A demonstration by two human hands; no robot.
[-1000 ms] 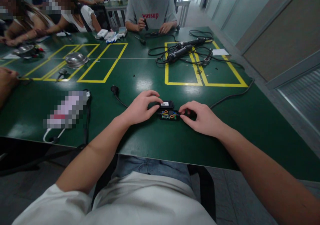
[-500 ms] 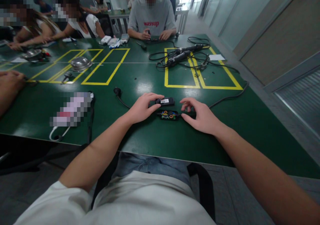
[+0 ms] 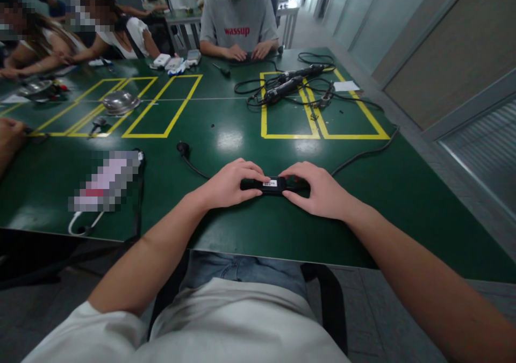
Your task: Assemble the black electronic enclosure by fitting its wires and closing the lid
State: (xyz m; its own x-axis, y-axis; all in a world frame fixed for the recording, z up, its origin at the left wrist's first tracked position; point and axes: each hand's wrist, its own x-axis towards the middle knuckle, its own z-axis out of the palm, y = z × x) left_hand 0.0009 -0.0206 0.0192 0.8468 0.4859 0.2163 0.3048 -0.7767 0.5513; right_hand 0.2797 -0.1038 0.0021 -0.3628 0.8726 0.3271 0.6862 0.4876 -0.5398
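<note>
A small black power adapter with a white label on top lies on the green table in front of me. Its cover sits over the base, so the circuit board inside is hidden. At its left end, my left hand is closed on the casing with thumb and fingers. My right hand pinches the right end the same way. From the left side a cord runs to a black plug. Another black cable leads away behind my right hand, curving toward the right of the table.
Two black power screwdrivers lie among tangled cables beyond my hands. A metal bowl stands at left within yellow tape. A blurred pinkish object with a strap is near my left arm. Across the table sits a co-worker in a grey shirt.
The labelled cover has moved from behind the open base onto it, covering the circuit board. My right hand has come in from the right and now grips the casing. The view has shifted slightly.
</note>
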